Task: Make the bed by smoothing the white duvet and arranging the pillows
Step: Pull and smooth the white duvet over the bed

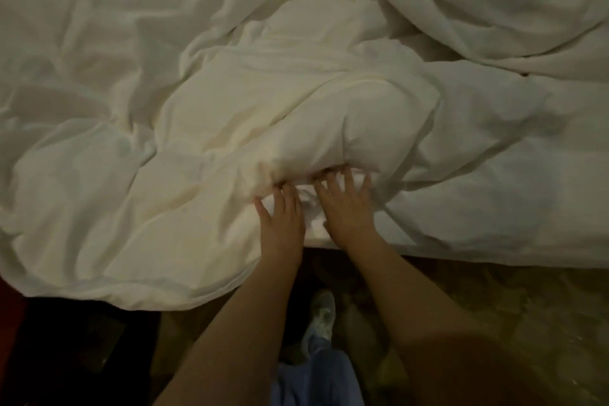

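The left hand [281,219] lies flat with fingers extended on the rumpled white fabric duvet [230,128] at the near bed edge. The right hand [346,204], just beside it, spreads straight fingers against a raised, rounded fold [379,128] of the same duvet. Neither hand grasps anything. The duvet covers the bed in loose creases, overhanging the near edge at left. Below, a pale shoe [323,313] stands on dim patterned flooring [494,306].

A white duvet [230,128] of soft, matt cloth is lying creased and rumpled ahead of both bare hands. Below the wrists, the floor [494,316] is showing a dull, mottled surface, and blue cloth trousers [316,372] are looking matt.
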`<state>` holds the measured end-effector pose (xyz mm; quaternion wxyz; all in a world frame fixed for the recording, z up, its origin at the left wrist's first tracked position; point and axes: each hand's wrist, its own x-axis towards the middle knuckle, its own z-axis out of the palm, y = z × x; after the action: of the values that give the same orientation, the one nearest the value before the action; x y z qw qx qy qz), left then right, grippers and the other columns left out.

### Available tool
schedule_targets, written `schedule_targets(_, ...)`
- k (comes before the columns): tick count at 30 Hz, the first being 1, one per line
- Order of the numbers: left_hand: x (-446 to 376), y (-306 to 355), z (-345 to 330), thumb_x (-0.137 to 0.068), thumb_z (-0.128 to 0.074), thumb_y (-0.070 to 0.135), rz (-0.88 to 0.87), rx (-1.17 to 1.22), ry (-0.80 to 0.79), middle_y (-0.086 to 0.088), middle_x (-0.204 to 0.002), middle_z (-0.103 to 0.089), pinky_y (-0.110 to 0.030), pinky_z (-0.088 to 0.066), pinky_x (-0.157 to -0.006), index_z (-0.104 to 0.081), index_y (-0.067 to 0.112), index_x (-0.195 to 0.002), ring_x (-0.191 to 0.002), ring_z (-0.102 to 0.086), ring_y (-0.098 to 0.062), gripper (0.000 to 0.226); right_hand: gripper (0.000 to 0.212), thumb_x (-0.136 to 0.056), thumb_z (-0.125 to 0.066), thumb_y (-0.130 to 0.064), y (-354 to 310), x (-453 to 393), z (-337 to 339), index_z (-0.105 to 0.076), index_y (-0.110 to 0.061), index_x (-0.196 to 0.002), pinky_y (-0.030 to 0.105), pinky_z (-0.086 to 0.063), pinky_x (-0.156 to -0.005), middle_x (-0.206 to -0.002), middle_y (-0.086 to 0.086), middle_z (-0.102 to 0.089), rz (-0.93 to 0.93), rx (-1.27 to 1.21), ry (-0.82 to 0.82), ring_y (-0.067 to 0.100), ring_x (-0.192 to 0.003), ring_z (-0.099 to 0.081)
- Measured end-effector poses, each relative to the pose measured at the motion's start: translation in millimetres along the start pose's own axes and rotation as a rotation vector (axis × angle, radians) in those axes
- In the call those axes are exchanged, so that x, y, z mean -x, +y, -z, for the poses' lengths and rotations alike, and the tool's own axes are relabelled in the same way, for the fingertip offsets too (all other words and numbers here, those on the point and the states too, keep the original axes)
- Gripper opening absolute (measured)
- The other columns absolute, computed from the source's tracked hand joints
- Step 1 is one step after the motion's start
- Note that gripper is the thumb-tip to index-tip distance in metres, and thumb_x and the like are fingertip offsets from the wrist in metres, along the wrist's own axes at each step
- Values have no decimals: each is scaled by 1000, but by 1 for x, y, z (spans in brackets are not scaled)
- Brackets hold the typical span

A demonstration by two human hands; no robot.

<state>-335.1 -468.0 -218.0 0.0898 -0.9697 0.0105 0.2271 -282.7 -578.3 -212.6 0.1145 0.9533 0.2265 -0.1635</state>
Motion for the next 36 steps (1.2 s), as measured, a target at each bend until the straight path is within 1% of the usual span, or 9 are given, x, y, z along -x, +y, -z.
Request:
schedule_targets(4, -32, 9, -32, -84, -59, 36, 128, 29, 107, -15, -138, -48, -57, -41, -98, -43, 7, -140, -129, -44, -30, 65, 87, -86, -60, -27, 7, -32, -31, -2, -27, -151, 75, 0, -100, -157, 10, -3, 26, 53, -35, 43, -142, 2)
schedule_targets(6, -44, 15, -44, -84, -56, 33, 129, 25, 127, -13, -132, -52, -54, -46, -94, -46, 8, -138, -124, -50, -29, 60, 83, -88, -58, -25, 6, -48, -40, -3, -29, -150, 75, -4, -100, -156, 10, -5, 43, 58, -34, 44, -142, 0)
schedule_targets(12, -76, 2, -67, -74, -50, 14, 77, -6, 392, -7, -93, -65, -35, -54, -58, -53, 10, -107, -80, -64, -24, 34, 85, -47, -89, -26, 14, -80, -58, -58, -30, -126, 68, -43, -75, -119, 11, -60, 78, 79, 85, 44, -105, -50)
schedule_targets(16, -75, -8, -51, -61, -58, 9, 63, 27, 425, -1, -54, -53, -23, -42, -41, -52, 15, -74, -44, -53, -18, 16, 60, -71, -77, -22, 14, -88, -52, -57, -28, -127, 59, -43, -84, -120, 12, -59, 61, 101, 133, 41, -105, -54)
schedule_targets(20, -56, -7, -46, -61, -60, 8, 78, 18, 401, 0, -48, -50, -18, -37, -40, -58, 21, -58, -39, -49, -16, 13, 32, -92, -50, -17, 18, -68, -37, -56, -23, -122, 45, -39, -92, -119, 8, -58, 93, 118, 59, 35, -109, -51)
schedule_targets(23, -33, 6, -46, -60, -63, 9, 74, 31, 396, 0, -47, -50, -19, -37, -40, -58, 21, -56, -39, -49, -15, 14, 20, -63, -73, -14, 25, -38, -31, -70, -21, -82, 38, -49, -65, -75, 3, -66, 121, 165, 95, 31, -68, -61)
schedule_targets(25, -10, 14, -45, -64, -58, 7, 78, 35, 401, 0, -48, -51, -21, -38, -40, -59, 19, -57, -40, -50, -16, 14, 13, -55, -69, -10, 32, -15, -33, -66, -16, -66, 37, -49, -52, -58, 5, -62, 179, 109, 182, 31, -51, -57)
schedule_targets(32, 56, 10, -9, -41, -67, 7, -19, 113, 411, 0, -44, -47, -19, -38, -38, -58, 16, -53, -34, -48, -18, 18, 42, -27, -87, -4, 34, 61, -5, -61, -14, -58, 31, -46, -43, -51, 5, -59, 141, -56, 169, 28, -38, -53)
schedule_targets(36, 96, -2, -10, -28, -85, 12, -110, 154, 317, 1, -42, -49, -17, -37, -38, -59, 17, -52, -32, -49, -17, 36, 33, -42, -84, -6, 23, 108, 5, -64, -11, -69, 31, -47, -47, -60, 8, -64, 190, -84, 169, 29, -46, -59)
